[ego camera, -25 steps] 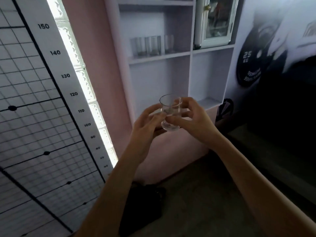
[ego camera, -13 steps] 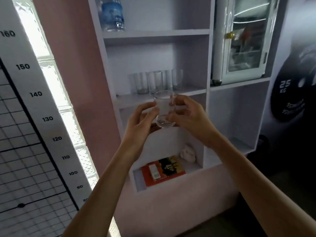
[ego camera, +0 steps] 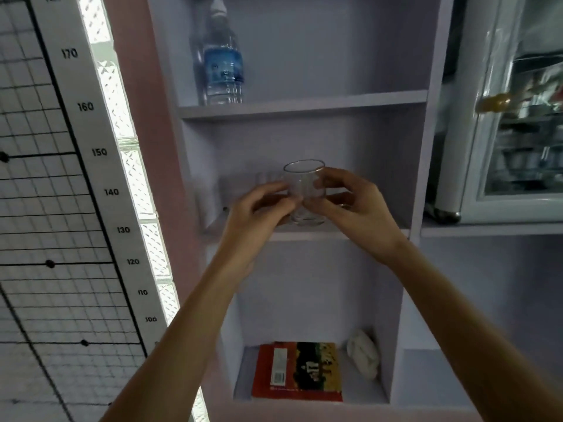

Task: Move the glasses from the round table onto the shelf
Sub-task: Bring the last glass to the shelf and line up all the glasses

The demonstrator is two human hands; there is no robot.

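white height scale strip numbered 100 to 170, bottle label unreadable

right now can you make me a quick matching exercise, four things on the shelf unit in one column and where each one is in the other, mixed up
Things:
1. water bottle
2. glass
3. book
4. white lump

Places:
A. lying flat on the bottom shelf, left part
B. between the left hand and right hand, at the middle shelf
C. standing on the top shelf, at its left end
D. bottom shelf, right back corner

Pairs: 1-C, 2-B, 3-A, 4-D
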